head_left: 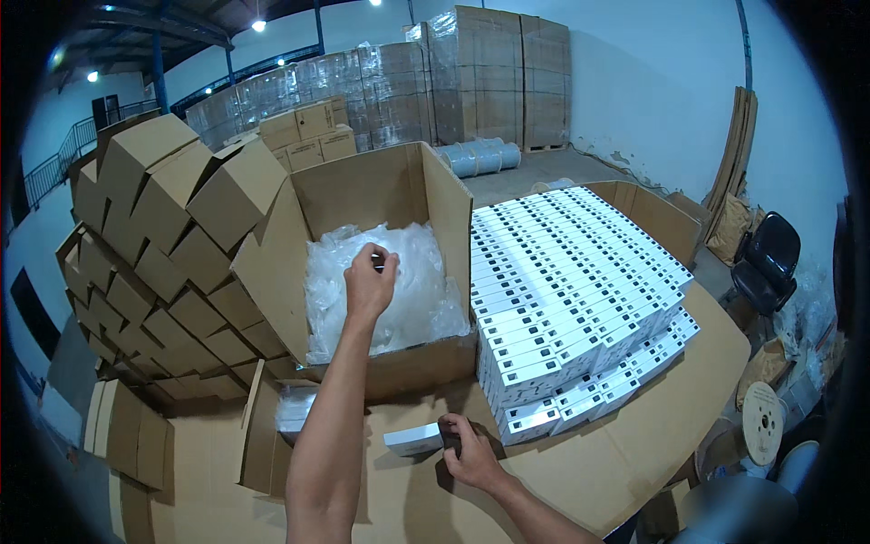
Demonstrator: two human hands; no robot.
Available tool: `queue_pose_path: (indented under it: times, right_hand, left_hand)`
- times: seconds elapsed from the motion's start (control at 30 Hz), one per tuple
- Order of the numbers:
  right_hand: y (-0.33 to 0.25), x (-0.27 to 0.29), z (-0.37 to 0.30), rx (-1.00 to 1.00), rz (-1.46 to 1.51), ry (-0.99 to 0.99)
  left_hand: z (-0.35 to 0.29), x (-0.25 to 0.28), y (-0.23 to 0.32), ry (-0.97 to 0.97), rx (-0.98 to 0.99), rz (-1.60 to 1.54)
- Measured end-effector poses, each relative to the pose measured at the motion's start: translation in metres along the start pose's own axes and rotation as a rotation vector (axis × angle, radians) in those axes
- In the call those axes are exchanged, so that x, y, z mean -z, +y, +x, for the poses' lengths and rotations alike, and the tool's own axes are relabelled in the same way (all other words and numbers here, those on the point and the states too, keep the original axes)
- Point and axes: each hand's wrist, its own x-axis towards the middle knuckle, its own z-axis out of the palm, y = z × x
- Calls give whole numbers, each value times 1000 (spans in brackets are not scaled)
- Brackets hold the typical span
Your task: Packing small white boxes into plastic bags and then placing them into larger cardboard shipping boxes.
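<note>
My left hand (370, 283) is raised over a large open carton (358, 186) full of clear plastic bags (403, 313). Its fingers are curled together in a pinch, and I cannot make out whether a bag is between them. Low over the cardboard-covered table (634, 444), my right hand (473, 455) grips one end of a small white box (413, 441). Just beyond that hand, at the right, rises a big stack of like white boxes (580, 290), laid in tight rows.
Beside my left forearm stands a small open carton (261, 435) with plastic-wrapped packs (294, 408) in it. Brown cartons (181, 263) are piled high at the left. A black chair (766, 263) and a cable spool (763, 423) are at the far right.
</note>
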Motion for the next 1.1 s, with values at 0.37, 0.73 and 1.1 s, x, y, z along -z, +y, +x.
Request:
queue_pose_path:
  times: [0.37, 0.73, 1.1]
  right_hand:
    - [21, -4, -12, 89, 52, 134]
    - [12, 0, -35, 98, -8, 201]
    - [-22, 4, -51, 14, 29, 17]
  left_hand:
    - [-99, 64, 55, 109, 56, -467]
    - [-296, 87, 41, -30, 262, -549]
    - [-351, 68, -6, -223, 482, -375]
